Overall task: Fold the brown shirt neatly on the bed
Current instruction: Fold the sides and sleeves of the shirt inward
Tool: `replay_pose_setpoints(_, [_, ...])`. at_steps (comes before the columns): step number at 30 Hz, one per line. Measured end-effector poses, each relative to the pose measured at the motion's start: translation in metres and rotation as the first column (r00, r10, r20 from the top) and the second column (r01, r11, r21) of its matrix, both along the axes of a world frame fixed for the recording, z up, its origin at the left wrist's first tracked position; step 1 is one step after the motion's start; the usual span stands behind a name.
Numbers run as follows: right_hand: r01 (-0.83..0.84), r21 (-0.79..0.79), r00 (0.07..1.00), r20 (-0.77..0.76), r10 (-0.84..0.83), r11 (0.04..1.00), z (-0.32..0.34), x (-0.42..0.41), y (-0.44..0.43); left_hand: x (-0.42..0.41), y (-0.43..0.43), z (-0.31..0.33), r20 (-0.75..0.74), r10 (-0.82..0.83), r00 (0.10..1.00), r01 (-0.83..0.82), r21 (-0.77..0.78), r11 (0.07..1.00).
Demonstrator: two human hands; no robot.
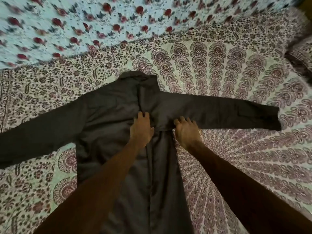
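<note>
Our left grip [141,128] lies nearly flat, pressing the middle of the shirt [108,125]. Our right grip [185,130] has bent fingers on the cloth under one sleeve [219,114], and we cannot tell whether it pinches. We judge the folding barely begun: the one shirt lies spread on the bed [236,73], collar [135,77] away from us and its right side seemingly turned in. Both of its two sleeves are stretched out, and the left side and the lengthwise folds are yet to do.

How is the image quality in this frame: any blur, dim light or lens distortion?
Head view: dim light, so the brown shirt reads as a dark mass with faint folds; the flowered sheet at the top is smeared by blur; the wide lens bends the bedspread pattern towards the edges.
</note>
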State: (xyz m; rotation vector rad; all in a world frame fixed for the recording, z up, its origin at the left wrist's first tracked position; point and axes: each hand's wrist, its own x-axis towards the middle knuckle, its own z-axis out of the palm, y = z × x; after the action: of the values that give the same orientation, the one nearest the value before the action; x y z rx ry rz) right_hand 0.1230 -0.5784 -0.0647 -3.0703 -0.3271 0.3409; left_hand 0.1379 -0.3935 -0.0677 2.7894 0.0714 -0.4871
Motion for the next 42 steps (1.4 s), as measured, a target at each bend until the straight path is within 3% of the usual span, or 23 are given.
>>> replay_pose_setpoints(4, [-0.026, 0.066, 0.997, 0.076, 0.021, 0.997, -0.004, 0.008, 0.006, 0.005, 0.005, 0.005, 0.068, 0.247, 0.967, -0.217, -0.294, 0.931])
replay_pose_setpoints(6, [-0.064, 0.143, 0.994, 0.100, 0.050, 0.988, -0.006, 0.010, 0.012, 0.004, 0.008, 0.009, 0.044, 0.377, 0.925, -0.342, -0.338, 0.877])
replay_pose_setpoints(9, [-0.146, 0.271, 0.988, 0.083, 0.128, 0.951, -0.006, 0.016, 0.013, 0.013, 0.015, 0.010, -0.043, 0.489, 0.871, -0.480, -0.279, 0.832])
replay_pose_setpoints(12, [-0.086, 0.324, 0.993, 0.099, 0.056, 0.942, -0.004, 0.031, 0.002, 0.047, 0.026, 0.006, 0.047, 0.548, 0.835, -0.497, -0.365, 0.788])
replay_pose_setpoints(14, [0.014, 0.295, 0.992, 0.115, -0.050, 0.955, -0.005, 0.046, -0.008, 0.074, 0.028, 0.006, 0.045, 0.573, 0.818, -0.508, -0.409, 0.758])
replay_pose_setpoints(17, [0.142, 0.161, 0.990, 0.002, -0.144, 0.977, -0.008, 0.070, -0.019, 0.105, 0.026, 0.007, -0.011, 0.609, 0.793, -0.562, -0.398, 0.725])
replay_pose_setpoints(20, [0.179, 0.103, 0.984, -0.026, -0.177, 0.979, -0.015, 0.090, -0.028, 0.119, 0.026, 0.008, 0.028, 0.612, 0.791, -0.574, -0.313, 0.756])
replay_pose_setpoints(22, [0.174, 0.075, 0.985, -0.015, -0.173, 0.982, -0.018, 0.101, -0.032, 0.124, 0.030, 0.006, 0.032, 0.647, 0.762, -0.607, -0.313, 0.730])
replay_pose_setpoints(26, [0.157, -0.020, 0.987, 0.035, -0.157, 0.987, -0.018, 0.114, -0.038, 0.123, 0.034, 0.002, -0.002, 0.629, 0.777, -0.602, -0.294, 0.743])
replay_pose_setpoints(29, [0.168, -0.052, 0.986, 0.022, -0.167, 0.984, -0.014, 0.117, -0.047, 0.106, 0.024, 0.007, 0.188, 0.626, 0.756, -0.569, -0.284, 0.772])
replay_pose_setpoints(31, [0.142, -0.082, 0.989, 0.044, -0.139, 0.986, -0.011, 0.114, -0.056, 0.086, 0.014, 0.009, 0.376, 0.490, 0.787, -0.446, -0.203, 0.872])
replay_pose_setpoints(33, [0.110, -0.085, 0.993, 0.056, -0.105, 0.990, -0.005, 0.108, -0.062, 0.061, 0.004, -0.003, 0.431, 0.273, 0.860, -0.202, -0.205, 0.958])
replay_pose_setpoints(35, [0.089, -0.066, 0.996, 0.020, -0.088, 0.994, 0.004, 0.103, -0.064, 0.035, -0.004, -0.017, 0.332, 0.128, 0.935, -0.046, -0.243, 0.969])
replay_pose_setpoints(38, [0.054, 0.020, 0.991, -0.120, -0.051, 0.998, 0.025, 0.093, -0.059, 0.012, -0.011, -0.028, 0.188, 0.099, 0.977, -0.069, -0.161, 0.984])
replay_pose_setpoints(40, [0.020, 0.157, 0.961, -0.277, 0.024, 0.987, 0.044, 0.084, -0.051, 0.013, -0.012, -0.022, 0.172, 0.165, 0.971, -0.137, -0.160, 0.978])
replay_pose_setpoints(42, [0.108, 0.389, 0.864, -0.492, 0.107, 0.915, 0.067, 0.073, -0.036, 0.016, -0.008, -0.016, 0.103, 0.210, 0.972, -0.189, -0.182, 0.965])
